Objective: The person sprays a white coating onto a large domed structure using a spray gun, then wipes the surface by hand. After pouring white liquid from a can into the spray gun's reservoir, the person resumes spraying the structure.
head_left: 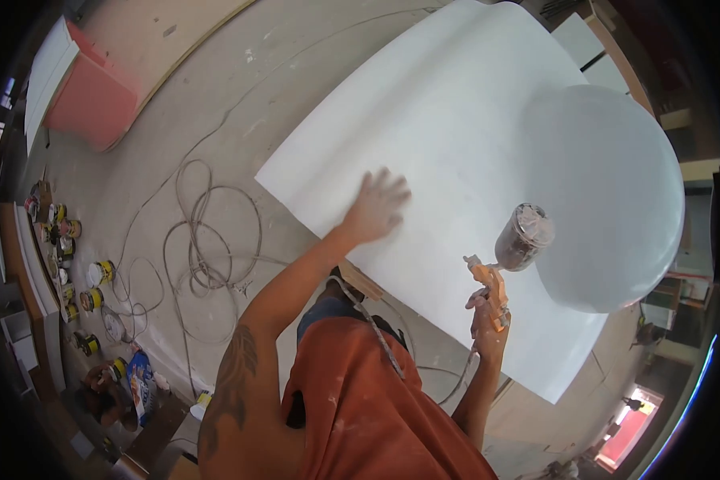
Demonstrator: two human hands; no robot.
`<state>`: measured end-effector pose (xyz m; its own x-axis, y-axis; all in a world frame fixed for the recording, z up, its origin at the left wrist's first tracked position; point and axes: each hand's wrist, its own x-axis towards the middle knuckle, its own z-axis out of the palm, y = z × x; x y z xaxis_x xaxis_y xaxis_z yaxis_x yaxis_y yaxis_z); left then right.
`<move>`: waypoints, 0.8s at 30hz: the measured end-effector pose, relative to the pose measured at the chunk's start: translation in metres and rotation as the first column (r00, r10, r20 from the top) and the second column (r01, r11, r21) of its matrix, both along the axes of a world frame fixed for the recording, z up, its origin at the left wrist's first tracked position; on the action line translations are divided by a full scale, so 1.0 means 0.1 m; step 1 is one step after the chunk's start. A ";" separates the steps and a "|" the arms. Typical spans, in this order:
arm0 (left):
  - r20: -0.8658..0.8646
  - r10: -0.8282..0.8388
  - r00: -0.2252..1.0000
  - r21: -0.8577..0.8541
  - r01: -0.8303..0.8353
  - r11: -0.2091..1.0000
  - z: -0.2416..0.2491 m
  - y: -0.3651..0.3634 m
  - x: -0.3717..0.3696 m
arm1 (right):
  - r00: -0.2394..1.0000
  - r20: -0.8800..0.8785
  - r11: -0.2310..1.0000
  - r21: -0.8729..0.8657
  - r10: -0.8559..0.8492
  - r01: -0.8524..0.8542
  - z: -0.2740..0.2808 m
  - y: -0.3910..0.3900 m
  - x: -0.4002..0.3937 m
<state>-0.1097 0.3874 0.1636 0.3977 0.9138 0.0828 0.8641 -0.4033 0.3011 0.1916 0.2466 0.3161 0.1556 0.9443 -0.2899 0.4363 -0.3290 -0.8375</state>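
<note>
The person's right grip (486, 320) is wrapped around the handle of an orange-bodied spray gun (494, 292), which is held over the near edge of a broad white panel (432, 144), its smeared cup (526, 238) standing above it. The left grip (378, 206) holds nothing, its fingers spread and blurred over the panel; whether they touch the surface cannot be told, nor whether the trigger is pulled. A large pale dome (616, 192) rises from the panel's far right part. If the left palm brushes a coat that is wet, it could leave smears or dust; if it strays before the nozzle, spray could land on it. The gun's cup could drip onto the white surface if tipped too far, or knock the dome if swung towards it. A hose (368, 314) crosses in front of the red shirt (360, 400), so a turn of the body could drag it along the panel's edge, and loose coils (204, 276) on the floor (288, 104) could snag a foot.
</note>
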 end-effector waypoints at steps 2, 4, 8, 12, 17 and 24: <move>0.128 -0.268 0.955 0.046 0.264 0.963 -0.22 -0.45 0.23 | 0.982 -0.172 0.997 0.030 0.081 -0.077 -0.03 -0.06 0.17; 0.065 -0.497 0.866 0.017 0.497 0.868 -0.18 -0.77 0.22 | 0.979 -0.203 0.998 0.065 0.033 -0.021 0.16 -0.11 0.05; 0.022 -0.402 0.915 -0.015 0.402 0.915 -0.21 -0.29 0.04 | 0.961 -0.252 0.993 0.038 0.117 -0.111 -0.05 -0.21 0.08; -0.008 -0.025 1.000 0.184 0.026 0.983 -0.37 0.44 0.26 | 0.984 -0.168 0.997 0.044 0.063 -0.056 -0.18 -0.34 0.04; -0.077 -0.203 0.976 0.184 0.214 0.959 -0.37 1.03 0.66 | 0.993 -0.096 0.993 0.086 -0.074 0.082 -0.25 -0.39 0.04; -0.101 -0.554 0.826 0.207 0.562 0.801 -0.33 2.17 0.91 | 0.907 -0.079 0.894 0.149 -0.415 0.422 -0.20 -0.02 -0.31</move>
<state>-0.0183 0.6041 0.1305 0.8396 0.4923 0.2296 0.4770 -0.8704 0.1220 0.1607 0.2446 0.2965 0.5372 0.8287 -0.1573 0.2496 -0.3343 -0.9088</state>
